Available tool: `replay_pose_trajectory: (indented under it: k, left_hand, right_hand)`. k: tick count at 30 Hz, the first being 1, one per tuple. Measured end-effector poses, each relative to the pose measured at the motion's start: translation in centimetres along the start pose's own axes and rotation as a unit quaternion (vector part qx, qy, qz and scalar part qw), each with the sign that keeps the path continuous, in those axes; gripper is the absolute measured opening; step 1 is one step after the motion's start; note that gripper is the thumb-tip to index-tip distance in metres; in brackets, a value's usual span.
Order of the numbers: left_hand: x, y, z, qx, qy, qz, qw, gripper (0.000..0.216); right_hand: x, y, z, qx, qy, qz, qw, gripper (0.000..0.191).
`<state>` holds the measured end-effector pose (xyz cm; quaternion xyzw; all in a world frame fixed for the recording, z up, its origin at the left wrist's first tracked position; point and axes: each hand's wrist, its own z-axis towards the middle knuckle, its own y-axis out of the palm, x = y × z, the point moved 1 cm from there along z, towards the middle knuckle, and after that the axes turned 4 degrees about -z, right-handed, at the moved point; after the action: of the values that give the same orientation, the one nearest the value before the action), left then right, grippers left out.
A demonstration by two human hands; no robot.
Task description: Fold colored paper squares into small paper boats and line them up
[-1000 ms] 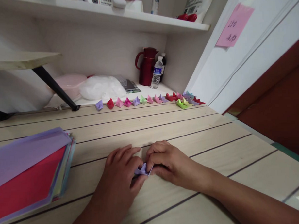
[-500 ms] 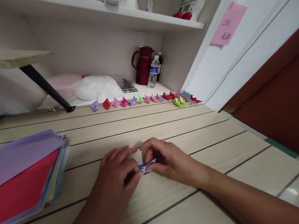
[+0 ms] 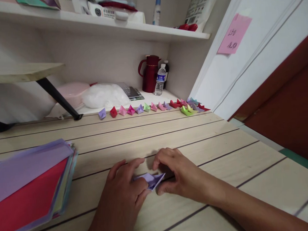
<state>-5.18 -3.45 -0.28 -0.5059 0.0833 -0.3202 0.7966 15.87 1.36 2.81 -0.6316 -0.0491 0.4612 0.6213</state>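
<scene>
A small folded purple paper piece (image 3: pixel 151 179) lies on the light wooden table (image 3: pixel 170 135) close to me. My left hand (image 3: pixel 123 194) pinches its left side with thumb and fingers. From the right, my right hand (image 3: pixel 176 173) curls around it, fingertips above it and thumb below. Part of the paper is hidden under my fingers.
A stack of coloured paper sheets (image 3: pixel 30 184), purple and red on top, lies at the left. A row of several small folded paper boats (image 3: pixel 153 107) lines the table's far edge. Behind stand a red jug (image 3: pixel 150 73), a water bottle (image 3: pixel 160 80) and a white bag (image 3: pixel 104 95).
The purple paper has spread out wider between my hands. The view has tilted up a little, and both hands sit lower in the picture.
</scene>
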Motion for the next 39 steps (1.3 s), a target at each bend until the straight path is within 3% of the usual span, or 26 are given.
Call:
replay_pose_trajectory:
  k: [2,9,13,15,20,25,28,39]
  left_hand:
    - [0.0,0.0,0.0,-0.005,-0.001,-0.001,1.000,0.015]
    - [0.1,-0.2,0.0,0.000,0.006,-0.005,1.000,0.018]
    - [0.3,-0.1,0.1,0.002,0.012,0.000,1.000,0.015]
    - [0.4,0.0,0.1,0.004,-0.012,-0.011,1.000,0.020]
    - [0.4,0.4,-0.2,0.036,-0.149,-0.051,0.987,0.063]
    - [0.5,0.6,-0.2,-0.019,-0.195,-0.076,0.978,0.037]
    - [0.8,0.4,0.1,-0.018,-0.209,-0.106,0.972,0.025]
    - [1.2,-0.1,0.6,-0.001,-0.178,-0.144,0.973,0.028]
  right_hand:
    - [-0.1,-0.1,-0.1,0.002,0.000,0.014,1.000,0.051]
    - [-0.5,0.6,-0.2,0.017,-0.037,0.062,0.997,0.038]
    - [-0.8,1.0,-0.2,0.027,-0.050,0.082,0.995,0.019]
    - [-0.9,1.1,-0.2,0.032,-0.056,0.083,0.994,0.014]
    - [-0.8,1.0,-0.4,0.048,-0.046,0.062,0.996,0.012]
    - [-0.9,0.9,-0.6,0.047,-0.042,0.035,0.997,0.016]
    - [-0.7,1.0,-0.6,0.046,-0.046,0.038,0.997,0.016]
    - [-0.7,0.9,0.1,0.039,-0.089,0.068,0.993,0.013]
